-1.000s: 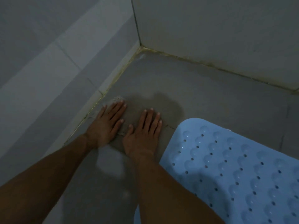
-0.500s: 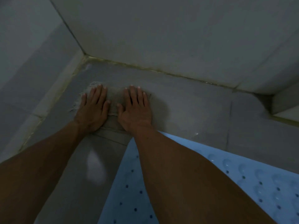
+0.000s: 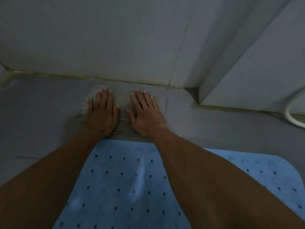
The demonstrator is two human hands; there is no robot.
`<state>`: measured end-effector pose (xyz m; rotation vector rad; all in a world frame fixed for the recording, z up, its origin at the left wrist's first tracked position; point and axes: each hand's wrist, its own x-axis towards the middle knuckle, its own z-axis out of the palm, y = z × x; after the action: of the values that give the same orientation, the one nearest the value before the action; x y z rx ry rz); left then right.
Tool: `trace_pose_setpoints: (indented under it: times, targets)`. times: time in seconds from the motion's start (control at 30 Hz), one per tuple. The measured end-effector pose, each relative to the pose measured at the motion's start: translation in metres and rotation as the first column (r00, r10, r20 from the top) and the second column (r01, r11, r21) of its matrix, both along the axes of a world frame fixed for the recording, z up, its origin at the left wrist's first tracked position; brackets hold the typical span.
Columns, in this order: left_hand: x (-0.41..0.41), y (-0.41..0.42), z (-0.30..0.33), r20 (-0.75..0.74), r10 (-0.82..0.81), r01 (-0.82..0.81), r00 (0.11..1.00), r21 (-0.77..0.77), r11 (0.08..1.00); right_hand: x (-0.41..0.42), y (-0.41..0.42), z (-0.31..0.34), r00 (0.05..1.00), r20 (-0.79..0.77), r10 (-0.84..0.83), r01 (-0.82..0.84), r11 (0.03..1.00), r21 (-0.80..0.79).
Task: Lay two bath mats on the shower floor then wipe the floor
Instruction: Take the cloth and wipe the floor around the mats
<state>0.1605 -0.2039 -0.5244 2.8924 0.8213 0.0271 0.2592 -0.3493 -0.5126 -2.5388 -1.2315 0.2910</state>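
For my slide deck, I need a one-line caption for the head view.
Both hands, left and right, press a grey cloth flat on the shower floor beyond a blue bath mat.

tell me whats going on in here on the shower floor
A person is wiping the grey tiled shower floor on hands and forearms. Both the left hand and the right hand press flat, fingers straight, on a grey cloth close to the base of the wall. A blue perforated bath mat already lies on the floor beneath the forearms. A white hose shows at the right edge.
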Motion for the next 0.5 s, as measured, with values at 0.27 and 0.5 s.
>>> trace_pose_setpoints:
  times: [0.27, 0.5]
  targets:
    - [0.065, -0.137, 0.002, 0.024, -0.099, 0.099, 0.995, 0.002, 0.995, 0.056, -0.143, 0.0, 0.997, 0.05, -0.055, 0.058, 0.997, -0.058]
    - [0.109, -0.251, -0.001, 0.035, -0.142, 0.141, 0.989, 0.007, 0.99, 0.102, -0.262, 0.001, 0.995, 0.096, 0.001, 0.011, 0.992, -0.125]
